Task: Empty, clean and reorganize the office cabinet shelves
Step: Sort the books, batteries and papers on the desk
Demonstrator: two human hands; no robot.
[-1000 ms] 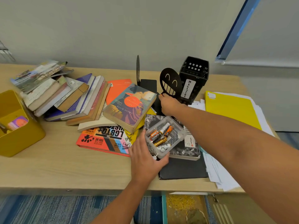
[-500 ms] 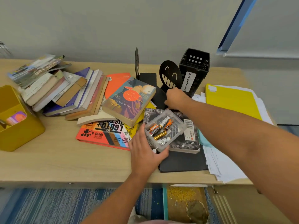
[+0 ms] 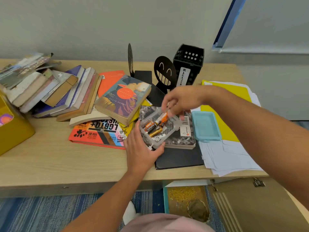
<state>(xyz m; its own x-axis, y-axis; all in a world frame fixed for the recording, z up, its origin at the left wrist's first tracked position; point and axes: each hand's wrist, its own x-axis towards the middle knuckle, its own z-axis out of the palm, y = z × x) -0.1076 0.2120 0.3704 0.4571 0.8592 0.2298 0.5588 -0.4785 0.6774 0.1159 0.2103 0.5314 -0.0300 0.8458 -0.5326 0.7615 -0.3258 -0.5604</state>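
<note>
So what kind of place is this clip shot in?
Most likely an office. A light wooden desk stands against a plain wall, strewn with a pile of books, a black holder labelled MAGAZINE, smiley-face bookends and loose papers.

Two smiley bookends [image 3: 165,73], one black crate [image 3: 189,61], perhaps five batteries [image 3: 153,127] in one clear box [image 3: 173,126].

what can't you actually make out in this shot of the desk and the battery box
Head view only:
- Right hand: motion-blurred; whether its fingers pinch the orange battery is unclear.
- Clear plastic battery box: its near corner is hidden by the left hand.
- Yellow plastic bin: cut off by the left edge.
- White label on the black mesh holder: last letters hidden by the right hand.
- Spines of the leaning book pile: too small to read.
</note>
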